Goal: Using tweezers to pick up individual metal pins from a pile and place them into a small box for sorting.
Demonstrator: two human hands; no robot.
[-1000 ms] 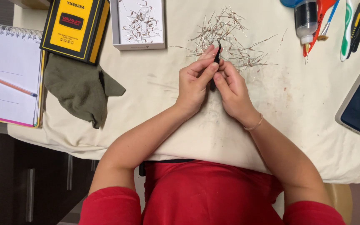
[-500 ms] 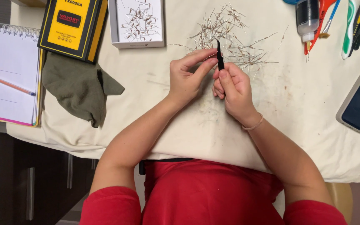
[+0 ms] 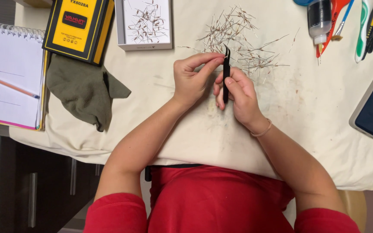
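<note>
Black curved tweezers (image 3: 226,73) are gripped upright in the right hand (image 3: 237,96), thumb and fingers closed round the shaft, the hooked tip pointing up at the edge of a loose pile of thin wire-legged components (image 3: 242,41) scattered on the cream cloth (image 3: 316,112). The left hand (image 3: 191,77) is pinched, thumb against forefinger, right beside the tweezer tip; whether a component is held between them cannot be told. A white tray (image 3: 145,23) with more components is seen beyond the left hand, and an olive rag (image 3: 83,88) lies well to its left.
</note>
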